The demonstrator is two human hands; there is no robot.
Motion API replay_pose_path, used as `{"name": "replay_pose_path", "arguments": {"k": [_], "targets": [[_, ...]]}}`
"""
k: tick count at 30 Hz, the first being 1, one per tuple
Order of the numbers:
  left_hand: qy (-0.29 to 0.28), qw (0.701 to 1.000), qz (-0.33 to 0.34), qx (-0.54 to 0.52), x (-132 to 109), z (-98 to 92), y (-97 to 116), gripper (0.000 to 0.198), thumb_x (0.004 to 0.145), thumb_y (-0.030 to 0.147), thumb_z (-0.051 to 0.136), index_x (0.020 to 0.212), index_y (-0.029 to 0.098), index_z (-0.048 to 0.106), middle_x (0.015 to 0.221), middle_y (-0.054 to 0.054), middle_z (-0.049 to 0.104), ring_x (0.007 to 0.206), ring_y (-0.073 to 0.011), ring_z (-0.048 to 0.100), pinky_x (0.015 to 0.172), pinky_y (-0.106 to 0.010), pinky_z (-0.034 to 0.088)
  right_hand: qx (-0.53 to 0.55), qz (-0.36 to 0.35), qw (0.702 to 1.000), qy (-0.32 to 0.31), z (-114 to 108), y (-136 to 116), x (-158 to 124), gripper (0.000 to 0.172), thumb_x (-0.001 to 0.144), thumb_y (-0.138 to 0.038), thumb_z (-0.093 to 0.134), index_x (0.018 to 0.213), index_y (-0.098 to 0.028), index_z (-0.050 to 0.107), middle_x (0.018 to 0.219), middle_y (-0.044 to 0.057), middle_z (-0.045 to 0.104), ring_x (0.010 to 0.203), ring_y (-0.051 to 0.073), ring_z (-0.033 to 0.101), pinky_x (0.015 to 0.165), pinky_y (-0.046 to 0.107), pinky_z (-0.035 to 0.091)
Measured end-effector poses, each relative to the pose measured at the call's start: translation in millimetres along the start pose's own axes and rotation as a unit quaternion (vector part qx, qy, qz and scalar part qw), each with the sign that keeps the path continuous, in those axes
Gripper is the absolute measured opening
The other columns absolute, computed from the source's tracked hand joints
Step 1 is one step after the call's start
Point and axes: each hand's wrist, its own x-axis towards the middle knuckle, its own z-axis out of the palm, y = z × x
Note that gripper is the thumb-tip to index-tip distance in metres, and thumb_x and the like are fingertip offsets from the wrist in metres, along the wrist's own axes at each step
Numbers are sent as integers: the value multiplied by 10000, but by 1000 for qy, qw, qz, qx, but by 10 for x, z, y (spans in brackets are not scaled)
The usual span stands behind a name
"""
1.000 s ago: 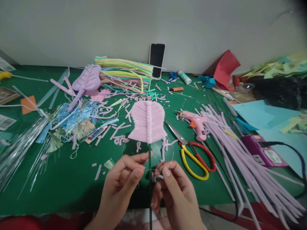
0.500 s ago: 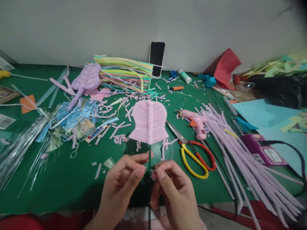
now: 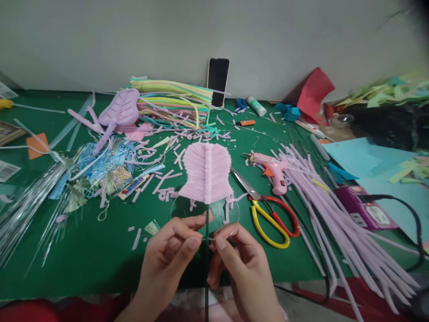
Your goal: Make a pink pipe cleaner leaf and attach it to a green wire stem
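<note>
A pink fuzzy fan-shaped piece [image 3: 208, 172] with a ridge down its middle sits on a thin dark stick [image 3: 207, 277] in front of me. Thin wire [image 3: 172, 206] loops out from the piece's lower corners on both sides and comes down to my fingers. My left hand [image 3: 174, 250] pinches one wire end just left of the stick. On the right of the stick, my right hand [image 3: 234, 255] pinches the other end between thumb and forefinger. The two pinches are close together, and the wire between them passes by the stick.
Red-and-yellow scissors [image 3: 268, 214] lie right of my hands, near a pink glue gun [image 3: 271, 170] and a bundle of pink stems [image 3: 335, 214]. A finished-looking purple leaf shape [image 3: 120, 107], blue tassels [image 3: 97, 165] and stem scraps lie left. A phone [image 3: 218, 80] leans on the wall.
The whole view has shifted slightly. Both hands keep their pinches on the wire, and the fingertips are a little nearer each other around the stick.
</note>
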Motion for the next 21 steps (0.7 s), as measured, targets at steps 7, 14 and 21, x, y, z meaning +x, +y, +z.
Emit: {"name": "replay_pose_path", "arguments": {"k": [7, 14, 21], "targets": [[5, 1000, 8, 29, -9, 1, 27, 200, 800, 331, 710, 686, 181, 643, 1089, -88, 732, 1063, -245, 653, 761, -254, 525, -27, -6, 999, -20, -40, 12, 11, 297, 827, -434, 675, 771, -181, 531, 459, -40, 606, 366, 83, 553, 390, 153, 436], [-34, 996, 22, 80, 25, -38, 27, 162, 826, 323, 677, 740, 185, 668, 1112, -90, 722, 687, -157, 693, 597, -237, 534, -25, -30, 999, -1, -39, -14, 6, 280, 792, -407, 717, 713, -174, 582, 574, -26, 600, 507, 82, 551, 468, 169, 476], [-55, 998, -5, 27, 11, -44, 28, 142, 822, 303, 685, 751, 181, 674, 1186, -92, 691, 635, -132, 679, 570, -227, 543, 24, -18, 1000, 5, -2, -8, -9, 257, 782, -384, 730, 715, -178, 593, 608, -23, 612, 534, 81, 561, 514, 181, 489]]}}
